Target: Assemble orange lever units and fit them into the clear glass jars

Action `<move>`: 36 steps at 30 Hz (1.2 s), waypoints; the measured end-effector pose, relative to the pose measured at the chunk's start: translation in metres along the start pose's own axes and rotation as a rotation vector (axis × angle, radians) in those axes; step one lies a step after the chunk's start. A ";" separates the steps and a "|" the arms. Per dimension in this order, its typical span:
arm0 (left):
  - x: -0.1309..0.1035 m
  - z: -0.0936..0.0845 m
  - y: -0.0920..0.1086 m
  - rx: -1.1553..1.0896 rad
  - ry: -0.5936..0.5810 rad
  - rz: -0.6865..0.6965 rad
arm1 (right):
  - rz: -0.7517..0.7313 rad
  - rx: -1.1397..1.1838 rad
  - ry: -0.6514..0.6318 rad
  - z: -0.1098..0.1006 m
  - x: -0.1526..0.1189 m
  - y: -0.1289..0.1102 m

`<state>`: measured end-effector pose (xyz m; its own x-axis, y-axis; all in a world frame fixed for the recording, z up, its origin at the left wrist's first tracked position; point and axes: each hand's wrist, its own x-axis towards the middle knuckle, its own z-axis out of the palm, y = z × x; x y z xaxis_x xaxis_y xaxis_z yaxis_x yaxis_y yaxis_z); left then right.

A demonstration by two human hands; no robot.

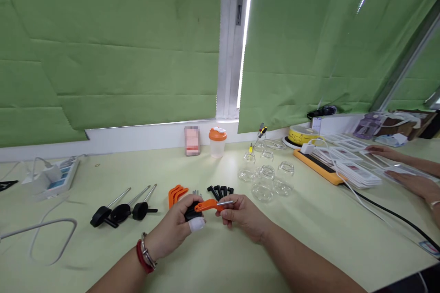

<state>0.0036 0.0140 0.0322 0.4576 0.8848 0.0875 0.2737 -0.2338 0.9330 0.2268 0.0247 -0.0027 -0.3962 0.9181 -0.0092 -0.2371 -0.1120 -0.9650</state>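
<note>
My left hand [178, 226], with white tape on its thumb, is closed on a black part [192, 211]. An orange curved piece [206, 205] reaches from that part to my right hand [242, 216], whose fingers pinch its other end beside a thin metal rod [225, 203]. Just behind my hands lie several orange curved pieces [176, 193] and several small black pieces [220, 190]. To the left, three black round parts with metal rods [121, 213] rest on the table [113, 256].
Clear glass jars [263, 190] stand right of centre, near an orange-lidded cup [217, 143]. A power strip [62, 178] and cable lie left. At right are an orange bar [319, 168], white frames [357, 176] and another person's hands [409, 183].
</note>
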 end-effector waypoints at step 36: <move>-0.003 0.010 0.010 -0.224 -0.080 -0.109 | 0.106 -0.124 -0.009 0.002 -0.006 -0.004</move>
<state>0.0132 0.0056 0.0378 0.5033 0.8633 -0.0378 0.1354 -0.0356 0.9901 0.2280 0.0191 0.0013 -0.4216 0.9000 -0.1105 -0.0823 -0.1593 -0.9838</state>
